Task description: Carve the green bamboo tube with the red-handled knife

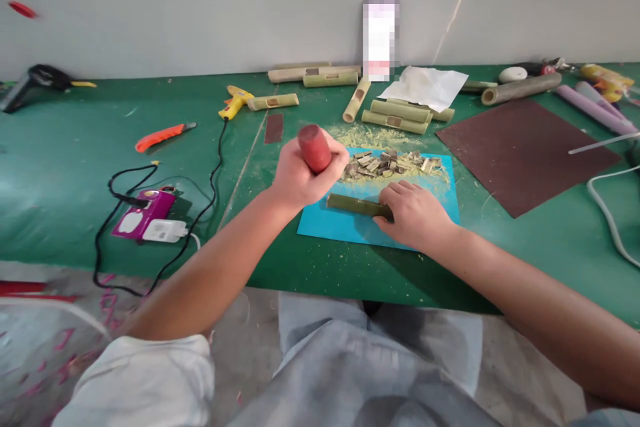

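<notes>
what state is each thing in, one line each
left hand, closed around red handle
right hand, closed on bamboo tube
power strip, black plug inserted
phone, upright, screen lit
glue gun, lying, corded
utility knife, lying, blade extension unclear
brown sheet, flat
white paper, creased
chips, loose, heaped

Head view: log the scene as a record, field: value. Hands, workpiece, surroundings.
left hand: grips a red cylindrical handle; tool's lower end hidden
right hand: holds the right end of a green bamboo tube
workpiece position: tube lies over a flat blue rectangular mat
debris: brown-and-pale bamboo chips, on the mat beyond the tube
left of mat: orange-handled utility knife; yellow glue gun
right of mat: dark brown flat sheet
beyond mat: notched pale-green bamboo tubes
surface: green tabletop
</notes>
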`<state>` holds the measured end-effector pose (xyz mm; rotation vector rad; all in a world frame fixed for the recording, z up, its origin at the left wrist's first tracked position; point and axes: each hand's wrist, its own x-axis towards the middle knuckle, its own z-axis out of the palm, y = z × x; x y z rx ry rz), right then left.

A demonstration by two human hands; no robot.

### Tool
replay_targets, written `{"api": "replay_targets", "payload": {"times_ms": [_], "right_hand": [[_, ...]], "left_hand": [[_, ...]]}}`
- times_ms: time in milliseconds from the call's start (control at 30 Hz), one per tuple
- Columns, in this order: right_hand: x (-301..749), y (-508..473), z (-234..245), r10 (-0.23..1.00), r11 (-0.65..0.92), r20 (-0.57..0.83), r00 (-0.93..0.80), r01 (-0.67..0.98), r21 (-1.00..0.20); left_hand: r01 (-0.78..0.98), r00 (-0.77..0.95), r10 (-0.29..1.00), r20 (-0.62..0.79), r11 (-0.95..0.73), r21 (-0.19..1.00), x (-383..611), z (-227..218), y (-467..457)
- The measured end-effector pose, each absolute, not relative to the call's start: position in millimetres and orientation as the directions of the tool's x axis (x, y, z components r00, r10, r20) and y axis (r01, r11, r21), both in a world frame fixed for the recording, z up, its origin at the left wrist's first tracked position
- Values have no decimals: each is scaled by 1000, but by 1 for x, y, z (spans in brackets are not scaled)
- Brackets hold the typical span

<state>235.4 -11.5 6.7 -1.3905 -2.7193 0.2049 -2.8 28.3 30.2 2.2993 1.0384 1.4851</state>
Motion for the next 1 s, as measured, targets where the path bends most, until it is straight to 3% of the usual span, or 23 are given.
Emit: {"api": "replay_targets", "payload": {"times_ms": [100, 267, 633, 1000], "right_hand": [[232, -10, 5, 828, 554, 11, -561, 816, -163], [228, -7, -1, 846, 527, 21, -533, 830, -183], [226, -10, -16, 858, 511, 81, -507, 826, -240], [226, -12, -18, 847, 531, 138, -513, 808, -255]], "left_hand": [[322, 9, 733, 680, -646, 692, 19, 26, 28], [317, -2, 847, 531, -503, 804, 47, 6, 25], [283, -27, 866, 500, -473, 834, 50, -21, 30], [217, -35, 802, 596, -576, 788, 48, -26, 29]]}}
